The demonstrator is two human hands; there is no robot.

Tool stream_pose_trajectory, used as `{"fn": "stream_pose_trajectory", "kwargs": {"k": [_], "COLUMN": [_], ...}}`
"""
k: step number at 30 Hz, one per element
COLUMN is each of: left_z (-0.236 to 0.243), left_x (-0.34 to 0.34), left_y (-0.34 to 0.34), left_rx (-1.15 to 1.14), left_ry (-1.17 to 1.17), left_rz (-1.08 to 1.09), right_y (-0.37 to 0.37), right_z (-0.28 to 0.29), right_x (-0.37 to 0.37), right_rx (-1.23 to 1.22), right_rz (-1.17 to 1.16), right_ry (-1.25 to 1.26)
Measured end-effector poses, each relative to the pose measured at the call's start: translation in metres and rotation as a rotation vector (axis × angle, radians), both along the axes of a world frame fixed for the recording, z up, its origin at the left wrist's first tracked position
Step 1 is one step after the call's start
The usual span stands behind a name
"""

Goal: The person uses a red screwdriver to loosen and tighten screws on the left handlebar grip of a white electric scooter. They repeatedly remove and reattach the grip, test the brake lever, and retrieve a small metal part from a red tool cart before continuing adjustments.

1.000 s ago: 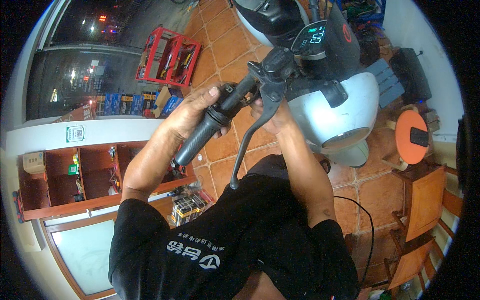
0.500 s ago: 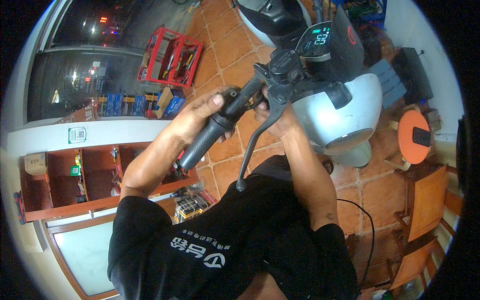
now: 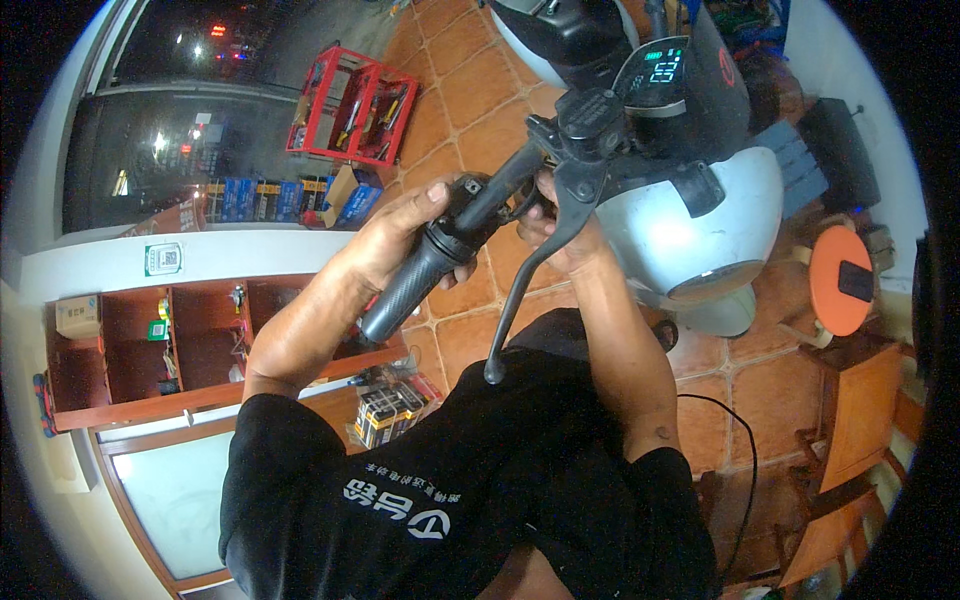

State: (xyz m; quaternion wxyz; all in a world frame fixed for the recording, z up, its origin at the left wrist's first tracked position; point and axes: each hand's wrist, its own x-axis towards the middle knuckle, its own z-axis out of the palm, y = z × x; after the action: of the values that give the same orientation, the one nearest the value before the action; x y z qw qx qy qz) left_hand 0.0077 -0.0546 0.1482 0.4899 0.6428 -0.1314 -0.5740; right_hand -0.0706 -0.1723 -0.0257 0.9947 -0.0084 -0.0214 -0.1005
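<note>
Black handlebar (image 3: 508,183), held
Left hand (image 3: 400,230) wraps it, one o'clock from grip (image 3: 408,292); right hand (image 3: 582,248) bends behind lever (image 3: 524,272), hold unclear.

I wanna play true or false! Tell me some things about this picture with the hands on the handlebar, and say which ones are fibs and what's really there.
1. The left hand is holding the black grip. True.
2. The screen is all dark. False: the screen is lit up.
3. A dark flat thing lies on the round orange seat. True.
4. The open toolbox is blue. False: the toolbox is red.
5. The right hand is close to the brake lever. True.
</note>
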Motion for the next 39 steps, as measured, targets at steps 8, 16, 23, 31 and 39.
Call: {"fn": "stream_pose_trajectory", "kwargs": {"k": [8,16,23,31,39], "left_z": [0.006,0.011,0.010,0.004,0.010], "left_x": [-0.004,-0.002,0.003,0.002,-0.001], "left_y": [-0.003,-0.006,-0.004,0.001,0.023], "left_rx": [0.021,0.040,0.049,0.020,0.036], "left_ry": [-0.024,-0.007,0.053,0.019,-0.058], "left_rz": [0.002,-0.029,-0.039,-0.031,-0.060], "right_y": [-0.001,-0.004,0.000,-0.003,0.009], "right_z": [-0.005,-0.018,-0.015,-0.018,-0.009], "right_x": [0.002,0.002,-0.001,0.004,-0.011], "right_rx": [-0.028,0.061,-0.038,0.189,-0.066], "right_rz": [-0.040,0.147,0.097,0.160,0.125], "right_ry": [-0.111,-0.081,0.051,-0.167,-0.182]}}
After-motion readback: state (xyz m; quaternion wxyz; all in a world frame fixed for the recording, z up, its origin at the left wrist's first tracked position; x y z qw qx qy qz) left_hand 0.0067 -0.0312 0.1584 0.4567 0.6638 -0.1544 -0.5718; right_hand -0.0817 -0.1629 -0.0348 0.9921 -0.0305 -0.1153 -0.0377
